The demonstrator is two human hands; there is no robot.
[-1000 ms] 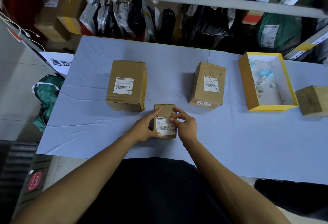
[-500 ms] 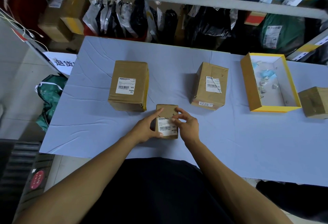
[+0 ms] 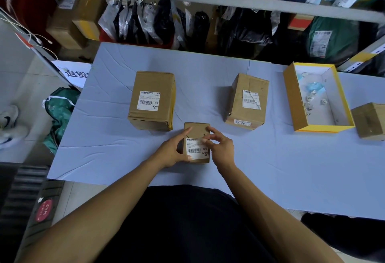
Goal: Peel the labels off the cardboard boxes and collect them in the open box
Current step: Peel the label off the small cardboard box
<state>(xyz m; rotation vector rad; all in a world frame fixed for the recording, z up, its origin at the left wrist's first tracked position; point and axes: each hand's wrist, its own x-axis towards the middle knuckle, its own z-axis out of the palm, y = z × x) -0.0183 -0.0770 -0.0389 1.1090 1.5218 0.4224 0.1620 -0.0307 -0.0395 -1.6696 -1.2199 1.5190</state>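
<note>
Small cardboard box [image 3: 196, 135] upright on blue table [image 3: 270, 169], label [image 3: 195, 148] facing up, left hand [image 3: 173, 152] gripping its side, right hand [image 3: 218, 146] apparently pinching the label's top-right corner

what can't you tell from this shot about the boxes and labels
- Small box, head view: the left hand and right hand cover its sides and the label's top right corner, so whether peeling has started is unclear.
- Label text: too small to read.
- Far-right box: cut off by the frame edge; no label in view.
- Scraps in the yellow box: too small to count.
</note>
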